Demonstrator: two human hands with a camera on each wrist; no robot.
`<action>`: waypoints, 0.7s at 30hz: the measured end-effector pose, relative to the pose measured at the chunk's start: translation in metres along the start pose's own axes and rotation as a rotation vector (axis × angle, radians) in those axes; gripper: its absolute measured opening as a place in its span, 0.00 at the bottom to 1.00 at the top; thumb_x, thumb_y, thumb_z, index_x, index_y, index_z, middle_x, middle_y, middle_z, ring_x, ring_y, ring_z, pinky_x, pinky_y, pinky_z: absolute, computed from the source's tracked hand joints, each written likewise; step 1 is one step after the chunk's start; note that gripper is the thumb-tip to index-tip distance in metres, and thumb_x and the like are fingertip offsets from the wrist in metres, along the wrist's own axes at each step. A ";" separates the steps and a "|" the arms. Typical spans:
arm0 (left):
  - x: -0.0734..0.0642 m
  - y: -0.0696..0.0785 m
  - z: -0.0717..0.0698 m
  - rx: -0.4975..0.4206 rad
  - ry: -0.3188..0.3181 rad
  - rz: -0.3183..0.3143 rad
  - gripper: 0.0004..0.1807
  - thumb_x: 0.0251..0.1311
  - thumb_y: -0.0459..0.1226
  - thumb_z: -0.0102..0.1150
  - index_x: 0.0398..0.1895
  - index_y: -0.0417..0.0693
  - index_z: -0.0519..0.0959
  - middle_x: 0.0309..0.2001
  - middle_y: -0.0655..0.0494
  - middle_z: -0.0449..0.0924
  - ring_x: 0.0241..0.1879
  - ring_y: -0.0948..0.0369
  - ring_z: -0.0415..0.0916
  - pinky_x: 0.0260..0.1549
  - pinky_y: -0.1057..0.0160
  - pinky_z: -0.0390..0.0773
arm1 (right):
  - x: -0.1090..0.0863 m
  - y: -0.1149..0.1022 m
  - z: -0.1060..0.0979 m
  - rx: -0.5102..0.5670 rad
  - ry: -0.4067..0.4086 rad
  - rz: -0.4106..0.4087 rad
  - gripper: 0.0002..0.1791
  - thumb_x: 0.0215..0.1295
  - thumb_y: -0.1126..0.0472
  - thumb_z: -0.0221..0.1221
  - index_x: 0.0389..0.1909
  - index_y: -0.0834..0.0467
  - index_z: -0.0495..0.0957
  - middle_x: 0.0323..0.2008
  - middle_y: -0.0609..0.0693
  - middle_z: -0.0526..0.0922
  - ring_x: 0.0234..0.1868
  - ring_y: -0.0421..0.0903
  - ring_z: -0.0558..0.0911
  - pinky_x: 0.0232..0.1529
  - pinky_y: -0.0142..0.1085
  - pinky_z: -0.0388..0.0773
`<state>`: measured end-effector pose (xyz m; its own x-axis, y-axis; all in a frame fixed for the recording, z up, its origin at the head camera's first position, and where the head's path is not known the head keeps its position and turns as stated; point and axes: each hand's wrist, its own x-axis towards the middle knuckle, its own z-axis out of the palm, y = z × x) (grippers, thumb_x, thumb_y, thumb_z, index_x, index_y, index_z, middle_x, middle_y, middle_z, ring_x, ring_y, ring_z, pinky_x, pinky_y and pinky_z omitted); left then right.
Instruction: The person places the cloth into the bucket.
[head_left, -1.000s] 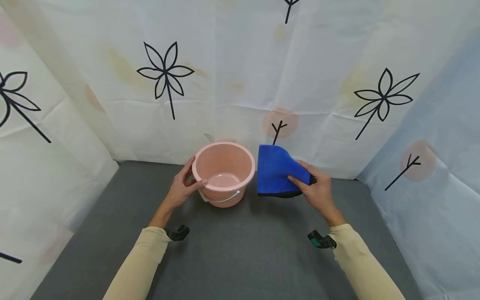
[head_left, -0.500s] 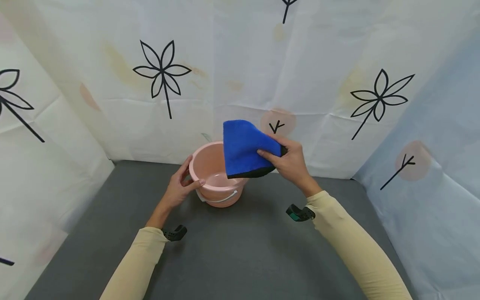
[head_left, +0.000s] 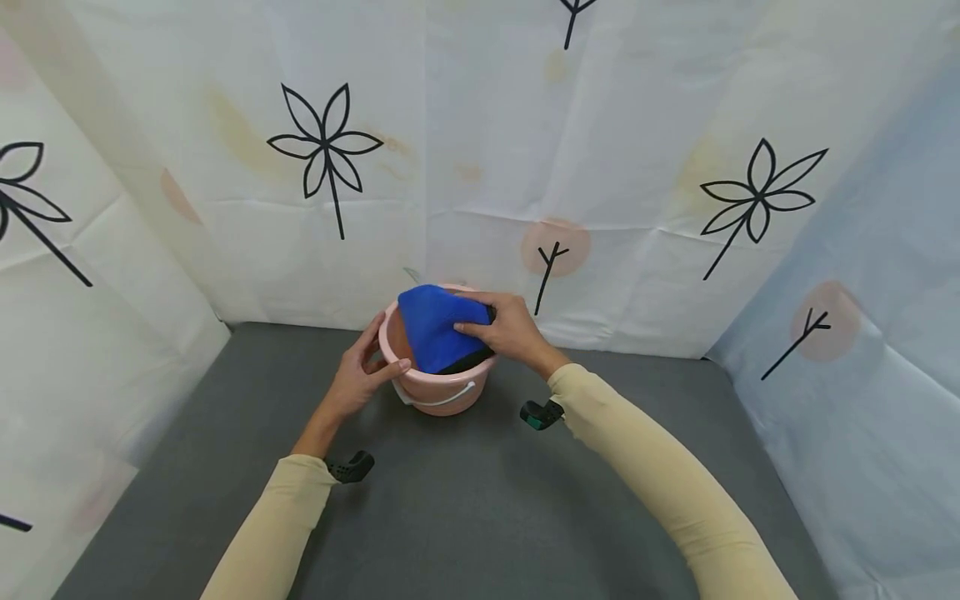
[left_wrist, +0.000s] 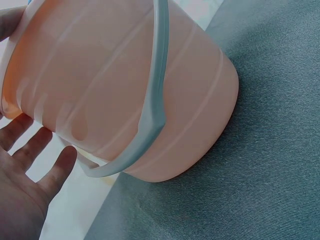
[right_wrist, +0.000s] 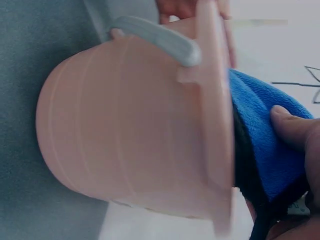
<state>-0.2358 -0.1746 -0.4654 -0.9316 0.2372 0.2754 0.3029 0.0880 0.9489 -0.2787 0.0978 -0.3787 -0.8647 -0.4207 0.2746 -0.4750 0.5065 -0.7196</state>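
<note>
A pink bucket (head_left: 450, 379) stands upright on the grey surface against the back curtain. My left hand (head_left: 357, 375) holds its left side, with the thumb over the rim and the other fingers along the outside. In the left wrist view, those fingers (left_wrist: 31, 150) lie against the bucket's wall just under the rim. A blue cloth (head_left: 437, 329) with a dark edge is pinched at its right end by my right hand (head_left: 513, 330). The cloth's lower part dips into the bucket's mouth, and the bucket's bottom inside is hidden behind it.
The bucket's pale handle (left_wrist: 152, 117) hangs down along its front. White curtains (head_left: 487, 125) with drawn flowers stand behind and on both sides of the grey surface (head_left: 442, 517). Dark bands (head_left: 542, 414) sit on both wrists.
My right hand has carried the blue cloth leftward from beside the bucket, up over the rim, then down into its mouth. My left hand stays on the bucket, which keeps its place.
</note>
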 end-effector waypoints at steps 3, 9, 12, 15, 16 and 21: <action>0.000 -0.001 0.000 0.002 0.002 -0.009 0.48 0.67 0.29 0.61 0.83 0.47 0.45 0.81 0.48 0.47 0.75 0.44 0.55 0.64 0.36 0.63 | 0.004 0.000 0.009 -0.054 -0.078 0.019 0.27 0.64 0.55 0.71 0.64 0.55 0.80 0.60 0.55 0.82 0.61 0.55 0.80 0.60 0.50 0.77; 0.000 0.000 0.001 -0.005 0.001 -0.020 0.48 0.67 0.29 0.61 0.83 0.47 0.44 0.81 0.48 0.48 0.75 0.44 0.54 0.66 0.40 0.61 | 0.007 0.001 0.019 -0.094 -0.131 0.046 0.27 0.64 0.55 0.71 0.63 0.55 0.81 0.59 0.53 0.83 0.60 0.54 0.81 0.60 0.49 0.77; 0.000 0.000 0.001 -0.008 -0.001 -0.012 0.48 0.67 0.29 0.61 0.83 0.47 0.44 0.80 0.47 0.48 0.75 0.42 0.54 0.66 0.40 0.61 | 0.007 0.001 0.020 -0.104 -0.136 0.054 0.27 0.64 0.54 0.71 0.63 0.54 0.81 0.59 0.52 0.83 0.60 0.54 0.81 0.60 0.49 0.77; 0.000 0.000 0.000 -0.002 -0.001 -0.007 0.48 0.67 0.29 0.61 0.83 0.48 0.44 0.81 0.47 0.48 0.75 0.42 0.54 0.65 0.40 0.62 | 0.006 0.001 0.020 -0.110 -0.138 0.050 0.27 0.64 0.53 0.71 0.63 0.54 0.80 0.59 0.52 0.83 0.60 0.54 0.81 0.60 0.49 0.77; 0.000 0.000 0.000 0.001 -0.002 -0.007 0.48 0.67 0.29 0.61 0.83 0.49 0.45 0.81 0.48 0.47 0.75 0.42 0.54 0.65 0.40 0.62 | 0.006 0.001 0.020 -0.112 -0.139 0.048 0.28 0.63 0.52 0.71 0.63 0.54 0.80 0.60 0.52 0.82 0.60 0.53 0.81 0.60 0.49 0.78; 0.000 -0.001 0.000 -0.001 -0.006 -0.005 0.47 0.67 0.29 0.61 0.83 0.50 0.46 0.81 0.50 0.47 0.76 0.46 0.54 0.65 0.39 0.62 | 0.005 0.004 0.019 -0.096 -0.148 0.019 0.31 0.62 0.51 0.72 0.65 0.55 0.78 0.57 0.52 0.84 0.57 0.52 0.82 0.57 0.46 0.79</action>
<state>-0.2358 -0.1747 -0.4660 -0.9319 0.2427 0.2697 0.2980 0.0878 0.9505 -0.2816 0.0836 -0.3925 -0.8435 -0.5129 0.1598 -0.4783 0.5817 -0.6579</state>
